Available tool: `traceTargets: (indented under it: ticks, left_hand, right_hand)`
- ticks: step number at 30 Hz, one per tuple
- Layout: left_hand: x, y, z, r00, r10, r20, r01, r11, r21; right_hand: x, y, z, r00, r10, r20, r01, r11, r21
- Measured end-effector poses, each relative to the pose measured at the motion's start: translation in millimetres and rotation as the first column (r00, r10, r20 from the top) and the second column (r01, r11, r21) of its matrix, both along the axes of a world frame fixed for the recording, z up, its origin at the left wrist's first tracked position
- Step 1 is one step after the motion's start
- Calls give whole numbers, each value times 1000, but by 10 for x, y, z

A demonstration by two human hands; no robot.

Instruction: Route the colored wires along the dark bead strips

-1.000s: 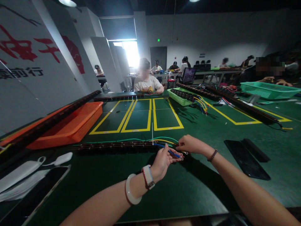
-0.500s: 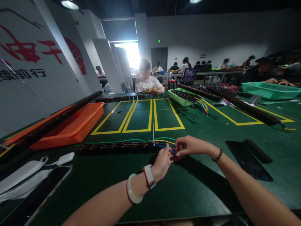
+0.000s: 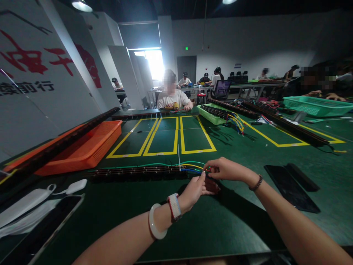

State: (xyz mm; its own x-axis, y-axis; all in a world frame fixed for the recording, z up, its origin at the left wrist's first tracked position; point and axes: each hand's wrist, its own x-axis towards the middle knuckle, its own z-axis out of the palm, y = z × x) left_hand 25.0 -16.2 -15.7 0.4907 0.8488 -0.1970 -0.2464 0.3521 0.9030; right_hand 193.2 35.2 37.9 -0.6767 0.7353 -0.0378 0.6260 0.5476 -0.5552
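Blue, yellow and green wires (image 3: 193,166) run out from the right end of a long dark strip of bundled parts (image 3: 138,171) lying on the table. My right hand (image 3: 224,169) is closed in a pinch around the wire ends, palm down, and a small red bit shows by its fingertips. Just below and left of it is my left hand (image 3: 197,187), thumb raised close to the same wires and the other fingers stretched out to the right. Its index finger is partly hidden. A thin white tie (image 3: 179,156) stands up from the strip near the wires.
An orange basket (image 3: 96,156) with a long dark strip across it stands at the left. Beyond the yellow-taped frames, a green basket (image 3: 213,117) holds wired strips. Black flat objects (image 3: 291,187) lie at the right; white items (image 3: 30,206) are at left. Another person (image 3: 173,96) sits opposite.
My left hand's fingers have straightened and spread, and its thumb has shifted slightly right, away from the blue wire. My right fingers have moved slightly up and left along the wires.
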Motion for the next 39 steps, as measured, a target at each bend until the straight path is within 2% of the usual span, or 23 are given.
traceTargets:
  ticks: [4, 10, 20, 23, 28, 30, 32, 35, 37, 39]
  left_hand:
    - [15, -9, -15, 986, -95, -134, 107, 990, 87]
    - [33, 14, -74, 974, -161, -160, 183, 974, 136]
    - [18, -2, -33, 982, -140, -130, 158, 977, 140]
    - [10, -13, -3, 982, -132, -133, 150, 979, 136]
    - [4, -16, 9, 984, -132, -119, 148, 980, 136]
    - [7, -6, -10, 985, -132, -113, 146, 980, 135]
    - [13, 8, -38, 986, -130, -103, 142, 982, 125]
    - [18, 21, -67, 987, -130, -96, 141, 984, 109]
    - [16, 19, -66, 987, -130, -94, 140, 984, 111]
    - [10, 11, -53, 987, -131, -91, 142, 983, 117]
  right_hand:
    - [18, 39, -13, 997, 77, 14, -78, 993, 94]
    - [-23, 44, -97, 988, 151, 24, -152, 988, 29]
    - [-74, 73, -245, 977, 172, 123, -179, 982, 52]
    - [-58, 73, -240, 977, 162, 142, -173, 983, 68]
    - [-16, 82, -170, 978, 194, 79, -199, 978, 66]
    - [-3, 103, -149, 991, 132, 5, -131, 985, 109]
    - [8, 143, -162, 993, -4, -121, 27, 982, 188]
    - [12, 230, -270, 936, -205, -287, 277, 931, 238]
    - [-4, 286, -386, 913, -250, -323, 329, 919, 219]
    - [-43, 318, -498, 927, -223, -303, 286, 940, 184]
